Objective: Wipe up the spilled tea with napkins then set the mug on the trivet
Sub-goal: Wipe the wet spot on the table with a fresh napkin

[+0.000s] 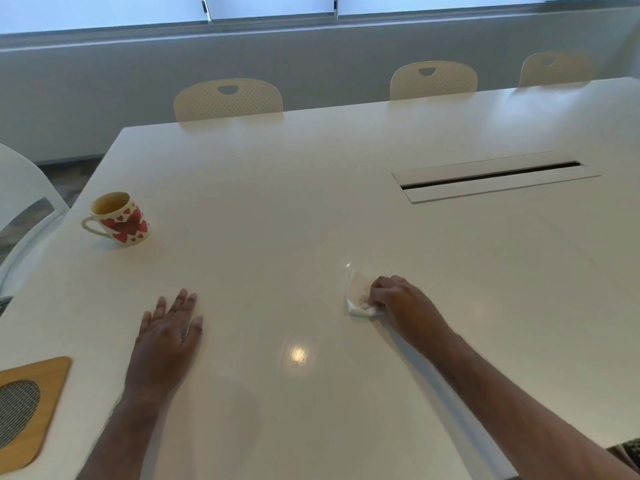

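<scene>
You're mid-wipe: keep the napkin (pixel 358 294) flat and work towards the wet glint just beyond it

Your right hand (pixel 401 301) has its fingers curled over the napkin, pressing it to the table (pixel 346 209); your left hand (pixel 169 327) lies open and flat, holding nothing. Press and drag slowly so tea soaks in rather than smears. The mug (pixel 119 218) stands upright far left, the trivet (pixel 26 407) near left, well apart. The trivet is cut off by the frame, and against the pale top you can hardly make out how far the spill reaches
</scene>
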{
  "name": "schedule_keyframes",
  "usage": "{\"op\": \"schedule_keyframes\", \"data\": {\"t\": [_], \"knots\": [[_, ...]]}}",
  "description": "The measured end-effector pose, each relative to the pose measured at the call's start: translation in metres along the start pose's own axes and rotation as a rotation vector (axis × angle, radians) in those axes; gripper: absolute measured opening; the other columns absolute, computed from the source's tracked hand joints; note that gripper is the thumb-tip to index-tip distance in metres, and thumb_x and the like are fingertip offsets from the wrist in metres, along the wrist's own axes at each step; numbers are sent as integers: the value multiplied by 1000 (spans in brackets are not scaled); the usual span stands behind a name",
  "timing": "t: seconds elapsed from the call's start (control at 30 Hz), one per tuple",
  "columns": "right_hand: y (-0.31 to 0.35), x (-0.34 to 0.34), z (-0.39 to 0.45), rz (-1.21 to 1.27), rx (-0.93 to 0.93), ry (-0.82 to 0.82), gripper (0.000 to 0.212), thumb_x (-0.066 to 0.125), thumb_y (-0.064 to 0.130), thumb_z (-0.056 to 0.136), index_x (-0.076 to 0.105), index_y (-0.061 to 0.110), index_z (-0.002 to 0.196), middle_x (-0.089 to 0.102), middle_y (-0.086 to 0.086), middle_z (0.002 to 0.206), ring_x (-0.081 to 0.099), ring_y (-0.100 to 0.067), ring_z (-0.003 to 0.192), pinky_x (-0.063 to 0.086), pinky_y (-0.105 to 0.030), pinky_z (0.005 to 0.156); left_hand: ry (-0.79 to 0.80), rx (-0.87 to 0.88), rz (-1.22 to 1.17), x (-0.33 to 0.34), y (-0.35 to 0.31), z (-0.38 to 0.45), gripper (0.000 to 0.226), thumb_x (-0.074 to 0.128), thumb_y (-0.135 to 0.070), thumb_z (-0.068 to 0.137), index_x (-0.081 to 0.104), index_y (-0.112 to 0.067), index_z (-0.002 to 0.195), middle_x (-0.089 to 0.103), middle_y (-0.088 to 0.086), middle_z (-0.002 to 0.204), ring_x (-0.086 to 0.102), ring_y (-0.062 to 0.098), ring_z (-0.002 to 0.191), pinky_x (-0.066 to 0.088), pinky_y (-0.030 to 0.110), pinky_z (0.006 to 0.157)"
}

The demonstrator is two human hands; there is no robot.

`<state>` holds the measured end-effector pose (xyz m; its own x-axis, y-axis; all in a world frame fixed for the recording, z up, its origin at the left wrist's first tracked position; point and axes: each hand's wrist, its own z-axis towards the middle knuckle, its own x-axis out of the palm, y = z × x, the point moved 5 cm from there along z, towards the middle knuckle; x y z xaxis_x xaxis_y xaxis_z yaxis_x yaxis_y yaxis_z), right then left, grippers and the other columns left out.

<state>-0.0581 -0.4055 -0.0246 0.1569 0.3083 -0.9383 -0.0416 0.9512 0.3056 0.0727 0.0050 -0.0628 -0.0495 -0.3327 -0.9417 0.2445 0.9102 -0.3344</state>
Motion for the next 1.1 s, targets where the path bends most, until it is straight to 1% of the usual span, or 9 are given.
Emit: {"op": "schedule_keyframes", "data": {"t": [0.2, 0.4, 0.53, 0.67, 0.73, 0.8, 0.87, 1.0, 1.1], "knots": [[60, 10, -60, 100, -249, 86, 19, 69, 8, 88, 76, 23, 96, 68, 2, 104, 64, -23, 94, 56, -33, 76, -9, 2, -1, 1, 2, 1, 70, 32, -51, 98, 43, -23, 160, 33, -4, 170, 25, 30, 160, 17, 49, 129], [74, 21, -86, 80, -363, 45, 23, 62, 22, 100, 70, 29, 121, 63, 1, 122, 60, -21, 112, 51, -30, 98, -13, 7, -7, 4, 5, 3, 70, 31, -53, 98, 42, -25, 161, 32, -6, 170, 24, 28, 160, 16, 49, 129], [67, 21, -82, -25, -399, -2, 26, 58, 23, 101, 68, 35, 122, 65, 5, 124, 63, -19, 111, 53, -33, 93, -6, 8, -4, 6, 6, 3, 71, 30, -54, 98, 41, -25, 161, 31, -6, 170, 23, 28, 160, 16, 49, 129], [64, 22, -68, -59, -430, 39, 32, 47, 14, 94, 68, 27, 114, 65, 1, 118, 63, -22, 100, 55, -32, 86, -11, 10, -7, 6, 8, 4, 72, 28, -57, 97, 41, -26, 161, 31, -8, 170, 23, 27, 160, 16, 48, 129], [53, 17, -56, -64, -393, 24, 27, 48, 17, 93, 70, 24, 105, 66, 0, 111, 64, -23, 94, 54, -30, 79, -17, 11, -13, 6, 8, 4, 73, 28, -58, 97, 42, -26, 161, 32, -8, 169, 23, 26, 160, 16, 48, 129], [33, 9, -39, -75, -286, -24, 13, 59, 22, 92, 71, 23, 94, 66, 1, 101, 63, -22, 89, 49, -30, 72, -23, 10, -16, 7, 9, 4, 73, 28, -59, 97, 43, -27, 160, 32, -9, 169, 24, 25, 160, 16, 48, 128], [6, 3, -18, -108, -153, -30, 4, 68, 24, 91, 71, 21, 90, 66, 1, 101, 62, -24, 90, 46, -32, 72, -28, 12, -13, 7, 10, 5, 72, 29, -59, 96, 44, -28, 160, 33, -9, 169, 25, 26, 159, 17, 48, 128], [-33, -3, 26, -118, 39, -19, 8, 70, 12, 88, 75, 16, 94, 67, -6, 109, 62, -30, 96, 52, -37, 76, -23, 12, -14, 9, 11, 6, 71, 30, -59, 97, 44, -29, 160, 32, -11, 169, 24, 26, 159, 17, 48, 127], [-40, 1, 62, -130, 68, -48, 12, 66, 3, 88, 75, 9, 94, 66, -9, 108, 61, -31, 98, 54, -40, 77, -24, 9, -18, 8, 10, 5, 70, 31, -58, 97, 44, -28, 159, 33, -11, 169, 25, 26, 159, 18, 49, 128]]}}
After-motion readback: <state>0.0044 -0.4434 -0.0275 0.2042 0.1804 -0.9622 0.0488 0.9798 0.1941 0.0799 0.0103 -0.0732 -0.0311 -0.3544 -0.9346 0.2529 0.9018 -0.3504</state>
